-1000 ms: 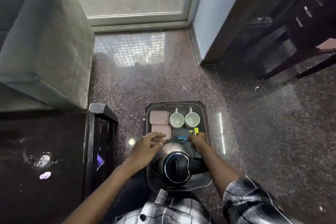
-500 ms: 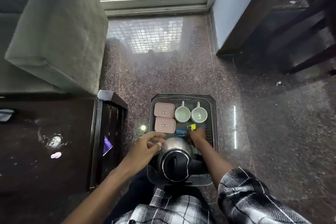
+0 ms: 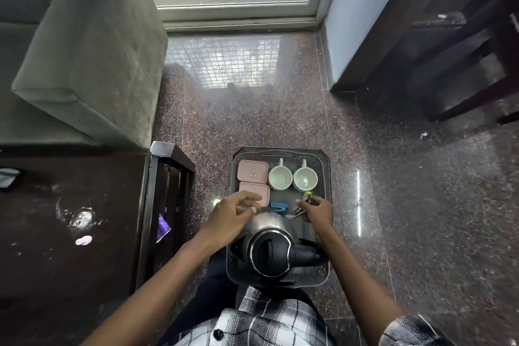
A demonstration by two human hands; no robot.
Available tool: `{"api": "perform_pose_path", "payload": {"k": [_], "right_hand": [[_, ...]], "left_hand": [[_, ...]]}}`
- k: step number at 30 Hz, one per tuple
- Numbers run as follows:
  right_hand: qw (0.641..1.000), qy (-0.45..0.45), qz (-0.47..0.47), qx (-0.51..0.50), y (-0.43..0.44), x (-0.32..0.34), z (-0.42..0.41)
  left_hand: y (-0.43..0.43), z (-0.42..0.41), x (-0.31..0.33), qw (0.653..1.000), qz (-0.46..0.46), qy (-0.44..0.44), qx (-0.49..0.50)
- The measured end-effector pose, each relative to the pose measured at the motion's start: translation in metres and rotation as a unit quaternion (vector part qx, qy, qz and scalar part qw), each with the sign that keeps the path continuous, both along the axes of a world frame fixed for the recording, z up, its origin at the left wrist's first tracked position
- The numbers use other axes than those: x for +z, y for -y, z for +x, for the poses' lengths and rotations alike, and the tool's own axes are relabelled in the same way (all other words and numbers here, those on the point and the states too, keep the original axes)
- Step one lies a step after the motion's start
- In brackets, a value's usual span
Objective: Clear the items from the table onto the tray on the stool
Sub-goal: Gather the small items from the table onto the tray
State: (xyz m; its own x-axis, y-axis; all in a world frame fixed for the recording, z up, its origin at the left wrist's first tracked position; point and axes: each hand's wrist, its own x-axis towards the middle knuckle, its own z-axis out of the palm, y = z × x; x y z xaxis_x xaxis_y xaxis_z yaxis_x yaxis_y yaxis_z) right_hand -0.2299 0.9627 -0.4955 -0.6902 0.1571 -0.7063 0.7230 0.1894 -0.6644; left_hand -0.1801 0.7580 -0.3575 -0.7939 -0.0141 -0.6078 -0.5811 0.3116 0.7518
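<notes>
A dark grey tray (image 3: 326, 168) sits low in front of me; the stool under it is hidden. It holds two pink lidded boxes (image 3: 252, 175), two white cups (image 3: 280, 178), a blue stapler (image 3: 279, 206), a small yellow-tipped metal tool (image 3: 307, 194) and a steel kettle with a black lid (image 3: 269, 250). My left hand (image 3: 230, 216) hovers over the kettle's far side next to the nearer pink box, fingers loosely curled and holding nothing. My right hand (image 3: 317, 212) is at the tray's right side with its fingertips at the yellow-tipped tool; whether it grips the tool is unclear.
The dark glossy table (image 3: 70, 219) is at my left, with a small lilac item (image 3: 83, 240) and a grey-blue thing (image 3: 7, 177) at its left edge. A grey sofa (image 3: 92, 50) stands behind it. Speckled floor surrounds the tray; dark wooden furniture (image 3: 463, 50) stands far right.
My right hand has shifted right, uncovering the blue stapler and the metal tool. My left hand stayed over the kettle. The camera tilted slightly.
</notes>
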Motion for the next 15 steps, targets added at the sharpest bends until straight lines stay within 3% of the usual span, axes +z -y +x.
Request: {"api": "perform_pose_path", "payload": {"k": [9,15], "right_hand": [[0.968,0.123,-0.079,-0.202,0.016,-0.012,-0.018],[0.960,0.165,-0.072,-0.215,0.033,-0.023,-0.026]], "left_hand": [[0.005,0.014,0.001,1.000,0.000,0.005,0.015],[0.011,0.026,0.000,1.000,-0.004,0.010,0.030]]}}
